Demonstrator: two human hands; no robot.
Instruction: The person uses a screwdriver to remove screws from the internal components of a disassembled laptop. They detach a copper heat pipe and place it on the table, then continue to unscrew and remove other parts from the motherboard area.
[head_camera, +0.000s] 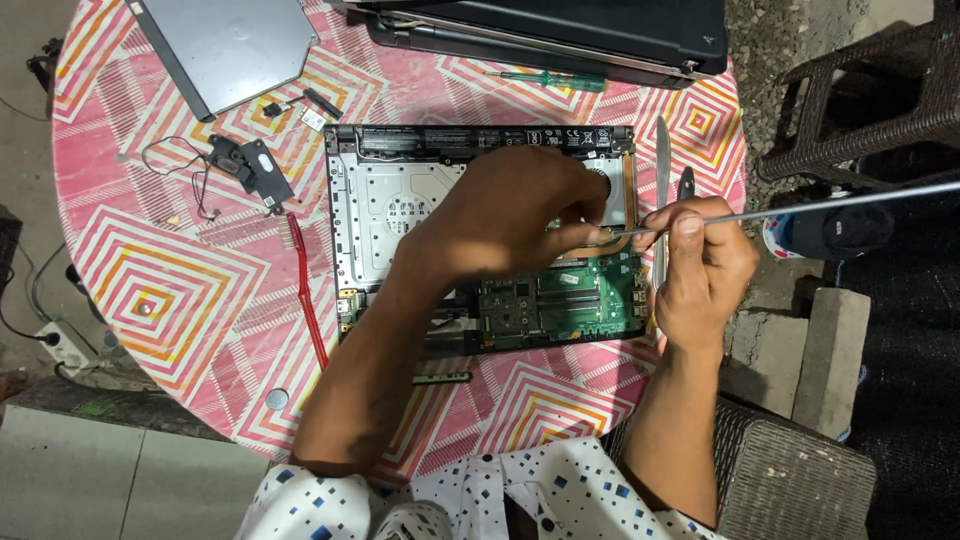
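Observation:
An opened laptop base (400, 200) lies on a round table with a pink patterned cloth (170, 290). Its green circuit board (560, 300) and a copper heat pipe (628, 200) are exposed. My left hand (510, 210) rests over the middle of the base, fingers curled down by the heat pipe and fan; what the fingertips do is hidden. My right hand (705, 270) pinches the shaft of a long metal rod tool (820, 205). The tool's tip meets the laptop's right side near my left fingertips.
A flat metal pry tool (662, 170) lies along the laptop's right edge. On the table are a green screwdriver (555, 80), a grey drive (225, 45), small speakers with wires (250, 165), a red cable (308, 290) and a black laptop part (560, 30). Wicker seats (870, 90) stand at right.

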